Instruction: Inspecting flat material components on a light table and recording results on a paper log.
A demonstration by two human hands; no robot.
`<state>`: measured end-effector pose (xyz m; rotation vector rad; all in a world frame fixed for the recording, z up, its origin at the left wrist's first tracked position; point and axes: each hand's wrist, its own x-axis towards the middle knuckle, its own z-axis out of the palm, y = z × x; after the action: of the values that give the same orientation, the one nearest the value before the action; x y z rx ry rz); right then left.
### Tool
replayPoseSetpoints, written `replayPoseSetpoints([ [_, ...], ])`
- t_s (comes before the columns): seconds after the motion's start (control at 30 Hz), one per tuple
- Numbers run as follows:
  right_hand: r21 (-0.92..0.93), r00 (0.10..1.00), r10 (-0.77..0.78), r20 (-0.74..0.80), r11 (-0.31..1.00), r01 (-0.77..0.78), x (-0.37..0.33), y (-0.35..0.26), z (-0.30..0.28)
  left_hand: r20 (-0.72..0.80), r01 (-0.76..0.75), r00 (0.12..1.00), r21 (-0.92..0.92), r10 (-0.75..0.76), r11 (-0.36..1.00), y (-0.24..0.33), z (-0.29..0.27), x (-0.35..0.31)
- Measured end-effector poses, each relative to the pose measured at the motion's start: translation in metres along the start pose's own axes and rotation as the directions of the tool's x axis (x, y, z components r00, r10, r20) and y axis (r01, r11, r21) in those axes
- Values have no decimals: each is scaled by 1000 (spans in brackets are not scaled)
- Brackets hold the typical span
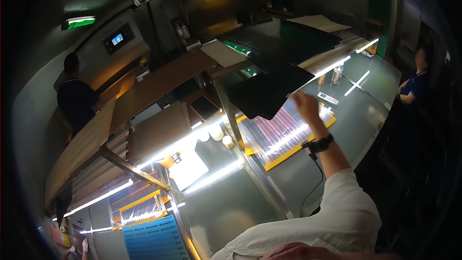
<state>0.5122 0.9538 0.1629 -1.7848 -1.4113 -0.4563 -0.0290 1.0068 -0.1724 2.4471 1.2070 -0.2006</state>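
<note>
While raised, the right hand (306,104) grips a black sheet (266,91).

My tabletop (337,135) is grey-green and glossy; on it lie a yellow-edged tray of clear ribbed sheets (281,137), a small white remote-like device (327,98), a clear bottle (337,74) and a white sheet (188,169)

A white short sleeve (346,202), black wristwatch (321,144) and thin black cable (320,178)
</note>
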Motion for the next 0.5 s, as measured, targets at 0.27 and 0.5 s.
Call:
replayPoseSetpoints([
  [0.27, -271, 869, -493, -41, 843, 465, 106, 8, -89, 15, -56, 998, 17, 55, 998, 25, -7, 35],
  [0.5, -124, 864, -491, 109, 856, 502, 148, -1, -99, 31, -31, 999, 70, 29, 997, -17, 4, 40],
])
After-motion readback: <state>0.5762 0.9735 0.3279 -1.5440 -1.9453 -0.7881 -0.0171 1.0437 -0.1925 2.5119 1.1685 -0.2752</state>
